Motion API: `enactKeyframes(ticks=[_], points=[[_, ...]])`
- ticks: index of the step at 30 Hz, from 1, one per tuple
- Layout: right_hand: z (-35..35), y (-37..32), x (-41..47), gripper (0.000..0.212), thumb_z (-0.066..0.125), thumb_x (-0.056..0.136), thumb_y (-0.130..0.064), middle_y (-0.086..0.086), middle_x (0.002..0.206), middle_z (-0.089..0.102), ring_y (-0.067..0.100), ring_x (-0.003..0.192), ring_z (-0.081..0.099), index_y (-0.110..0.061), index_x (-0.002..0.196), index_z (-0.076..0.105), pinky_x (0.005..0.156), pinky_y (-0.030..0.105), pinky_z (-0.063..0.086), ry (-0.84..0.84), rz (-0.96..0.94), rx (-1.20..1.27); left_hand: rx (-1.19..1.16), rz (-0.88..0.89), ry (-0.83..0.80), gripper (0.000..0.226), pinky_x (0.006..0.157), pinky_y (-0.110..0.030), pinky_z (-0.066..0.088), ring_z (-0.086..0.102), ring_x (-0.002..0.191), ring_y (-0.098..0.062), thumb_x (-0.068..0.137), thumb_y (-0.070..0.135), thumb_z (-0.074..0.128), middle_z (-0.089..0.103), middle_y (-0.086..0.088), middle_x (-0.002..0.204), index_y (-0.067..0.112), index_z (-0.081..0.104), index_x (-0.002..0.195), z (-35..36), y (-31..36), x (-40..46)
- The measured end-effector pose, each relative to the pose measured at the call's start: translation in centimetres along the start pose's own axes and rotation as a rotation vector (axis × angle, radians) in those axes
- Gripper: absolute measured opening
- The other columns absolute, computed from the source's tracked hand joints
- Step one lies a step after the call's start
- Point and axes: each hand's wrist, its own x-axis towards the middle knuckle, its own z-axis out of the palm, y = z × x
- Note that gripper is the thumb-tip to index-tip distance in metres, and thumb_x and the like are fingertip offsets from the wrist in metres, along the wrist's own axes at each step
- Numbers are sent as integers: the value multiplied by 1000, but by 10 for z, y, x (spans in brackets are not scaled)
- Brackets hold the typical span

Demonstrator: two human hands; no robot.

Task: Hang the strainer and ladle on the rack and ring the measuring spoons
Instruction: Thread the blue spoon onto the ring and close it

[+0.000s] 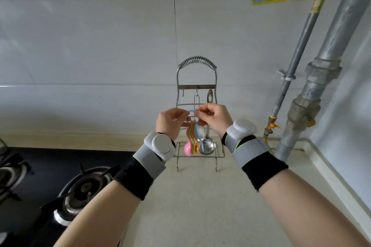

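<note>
ringing: spoons (193, 141) on blue ring (192, 110), centre frame
hands: left hand (170, 124), right hand (213, 118) pinch ring ends
rack (197, 86): ladle (208, 144), strainer (200, 132) seem hung
next: likely close ring

One head-worn wide-angle view looks forward and down, close over the counter (200, 196).
</note>
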Motion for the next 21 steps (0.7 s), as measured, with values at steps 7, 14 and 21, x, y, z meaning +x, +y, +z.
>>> enactKeyframes(ticks=[7,14,21], points=[[10,3,34,8,63,81,0,0,67,62,6,50,62,-1,88,64,54,11,54,112,103,97,19,-3,27,15,52,-8,52,60,45,4,85,4,54,64,-11,83,-5,62,94,2,1,37],[34,13,52,11,66,81,-20,-3,62,67,3,40,61,-10,79,68,45,15,51,190,274,202,72,-8,87,12,58,-13,53,61,46,4,85,8,55,66,-11,82,2,65,91,-7,-8,64],[54,16,65,24,64,79,-7,-10,45,63,6,42,62,-18,58,63,44,15,50,349,361,375,62,-26,95,12,70,-28,56,62,47,2,83,10,58,65,-1,69,2,65,85,-10,-17,85]])
